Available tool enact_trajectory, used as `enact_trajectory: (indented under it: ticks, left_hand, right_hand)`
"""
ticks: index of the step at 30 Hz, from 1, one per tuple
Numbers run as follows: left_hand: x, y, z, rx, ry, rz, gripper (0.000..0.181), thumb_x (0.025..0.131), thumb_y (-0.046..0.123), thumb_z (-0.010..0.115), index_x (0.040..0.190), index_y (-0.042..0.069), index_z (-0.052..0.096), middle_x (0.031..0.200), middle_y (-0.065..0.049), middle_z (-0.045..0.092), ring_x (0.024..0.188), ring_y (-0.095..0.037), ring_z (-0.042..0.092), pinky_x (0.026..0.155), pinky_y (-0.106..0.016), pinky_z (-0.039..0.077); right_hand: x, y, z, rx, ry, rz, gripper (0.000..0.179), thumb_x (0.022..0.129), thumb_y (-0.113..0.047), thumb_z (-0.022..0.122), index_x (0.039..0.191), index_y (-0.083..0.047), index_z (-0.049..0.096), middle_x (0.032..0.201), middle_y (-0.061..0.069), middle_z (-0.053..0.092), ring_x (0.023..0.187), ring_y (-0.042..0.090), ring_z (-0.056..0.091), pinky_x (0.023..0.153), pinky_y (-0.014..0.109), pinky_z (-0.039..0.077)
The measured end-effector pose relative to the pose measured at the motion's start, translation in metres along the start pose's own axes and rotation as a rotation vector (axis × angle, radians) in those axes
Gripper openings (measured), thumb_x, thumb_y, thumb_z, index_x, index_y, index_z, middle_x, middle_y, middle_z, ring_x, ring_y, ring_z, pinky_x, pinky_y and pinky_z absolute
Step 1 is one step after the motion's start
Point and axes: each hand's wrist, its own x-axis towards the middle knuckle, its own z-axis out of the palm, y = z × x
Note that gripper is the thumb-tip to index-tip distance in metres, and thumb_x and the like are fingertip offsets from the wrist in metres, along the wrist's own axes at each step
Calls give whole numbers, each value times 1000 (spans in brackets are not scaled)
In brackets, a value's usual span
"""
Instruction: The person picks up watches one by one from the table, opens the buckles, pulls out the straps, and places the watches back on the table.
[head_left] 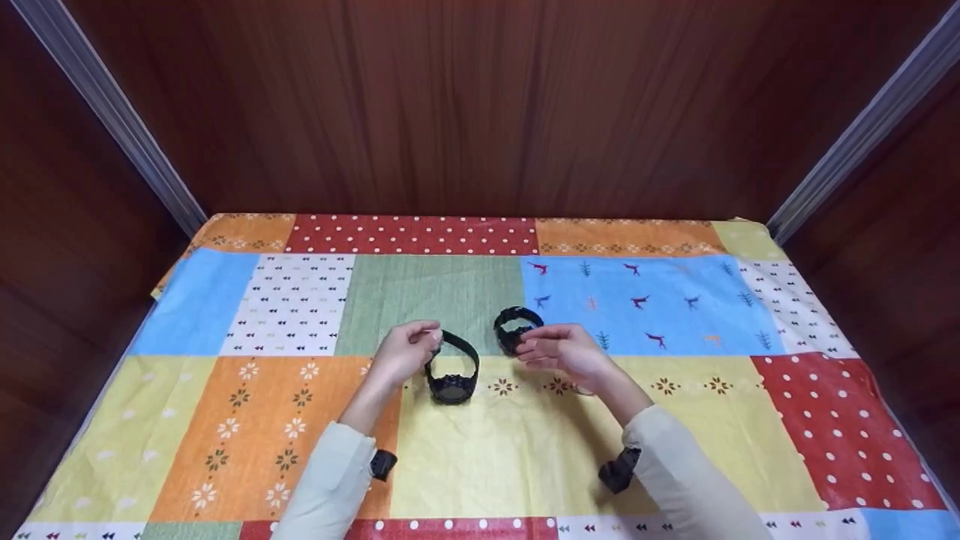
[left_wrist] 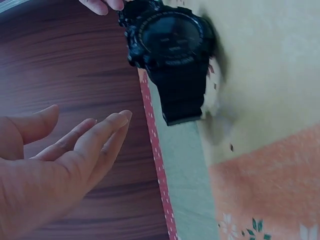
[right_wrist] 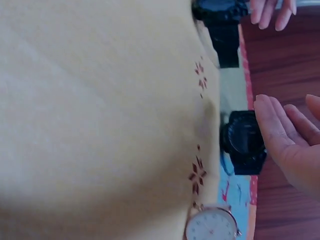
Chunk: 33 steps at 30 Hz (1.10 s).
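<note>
A black digital-style wristwatch point(head_left: 453, 388) stands on its looped strap, its dial facing the near side. My left hand point(head_left: 407, 349) is just left of that strap, and in the left wrist view the left hand point(left_wrist: 65, 165) has thumb and fingers spread apart with nothing between them. Farther back, a second black wristwatch point(head_left: 517, 330) also stands on its closed strap. Close at its right side is my right hand point(head_left: 562, 352), fingers extended; the right wrist view shows the fingertips overlapping the edge of this black watch point(right_wrist: 244, 137).
A white-dialled watch with a rose-gold case point(right_wrist: 211, 225) lies near my right hand, mostly hidden behind it in the head view. A patchwork-print cloth point(head_left: 600, 465) covers the table. Dark wood-grain panels point(head_left: 480, 112) rise behind and on both sides.
</note>
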Motion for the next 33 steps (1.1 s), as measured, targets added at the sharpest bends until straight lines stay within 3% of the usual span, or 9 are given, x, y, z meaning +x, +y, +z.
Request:
enact_trajectory:
  ticks: [4, 15, 23, 25, 28, 30, 33]
  left_hand:
    - [1, 2, 7, -72, -51, -2, 34, 94, 6, 48, 124, -9, 49, 116, -26, 54, 107, -36, 51, 91, -37, 43]
    - [9, 10, 34, -59, -130, -1, 34, 95, 9, 47, 125, -8, 49, 113, -22, 56, 106, -34, 53, 90, -38, 44]
    - [16, 13, 53, -45, -192, -16, 37, 97, 13, 42, 128, -7, 45, 121, -24, 51, 112, -33, 50, 93, -37, 42]
    - [18, 13, 57, -39, -188, -19, 37, 98, 13, 41, 128, -7, 46, 115, -21, 55, 107, -29, 52, 90, -36, 43]
    - [22, 13, 62, -48, -176, -29, 34, 98, 14, 41, 123, -8, 50, 90, -11, 57, 84, -19, 53, 78, -29, 44]
    - [25, 13, 66, -51, -169, -35, 30, 98, 14, 41, 114, -8, 54, 75, -3, 49, 69, -12, 46, 66, -25, 40]
    - [28, 13, 70, -54, -163, -49, 25, 98, 15, 41, 98, -5, 55, 63, 2, 39, 59, -9, 36, 58, -22, 32]
  right_hand:
    - [0, -4, -6, -32, 27, -16, 32, 89, 6, 46, 117, 20, 44, 109, 32, 56, 97, 36, 59, 91, 48, 40]
    - [2, -7, -20, -67, 107, -13, 30, 90, 5, 46, 115, 20, 46, 109, 34, 55, 97, 38, 59, 90, 48, 41]
    - [7, -1, -28, -120, 156, 3, 30, 90, 2, 47, 115, 19, 47, 107, 30, 58, 93, 33, 61, 85, 41, 47]
    - [8, 0, -30, -131, 169, 11, 31, 91, 1, 48, 115, 19, 47, 106, 29, 59, 94, 33, 61, 84, 40, 47]
    - [9, 2, -31, -129, 193, 22, 31, 91, 1, 47, 115, 19, 47, 106, 28, 59, 95, 34, 60, 85, 41, 47]
    - [10, 3, -32, -123, 199, 19, 32, 90, 2, 47, 116, 20, 45, 107, 29, 58, 96, 35, 60, 85, 41, 47]
    - [12, 5, -33, -102, 204, 9, 32, 90, 3, 46, 116, 22, 44, 107, 30, 56, 93, 34, 60, 85, 42, 47]
